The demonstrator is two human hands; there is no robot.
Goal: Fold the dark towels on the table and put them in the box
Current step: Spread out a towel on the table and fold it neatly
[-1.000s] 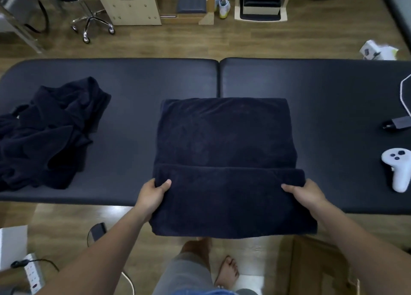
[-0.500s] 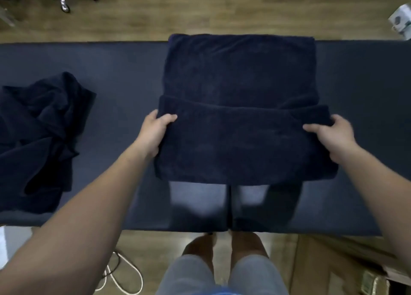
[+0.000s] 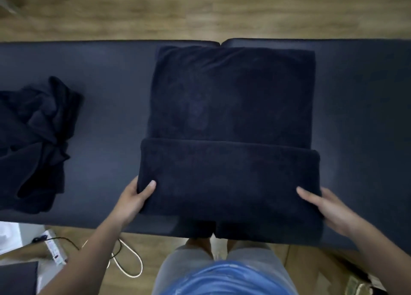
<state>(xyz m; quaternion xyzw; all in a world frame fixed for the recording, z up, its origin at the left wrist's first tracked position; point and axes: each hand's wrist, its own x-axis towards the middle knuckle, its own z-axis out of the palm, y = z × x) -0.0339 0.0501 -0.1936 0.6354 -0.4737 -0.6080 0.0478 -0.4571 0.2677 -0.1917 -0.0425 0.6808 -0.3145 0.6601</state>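
Towel [image 3: 231, 121] near fold between left hand [image 3: 133, 196], right hand [image 3: 329, 208]

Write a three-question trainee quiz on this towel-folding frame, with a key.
1. True or false: the left hand and the right hand each hold one side of the folded towel.
2. Where does the crumpled towel pile lie? A) on the left part of the table; B) on the floor; C) on top of the folded towel.
3. Fill in: the part of the left hand seen lying on top of the folded towel is the ___.

Key: 1 true; 2 A; 3 thumb.
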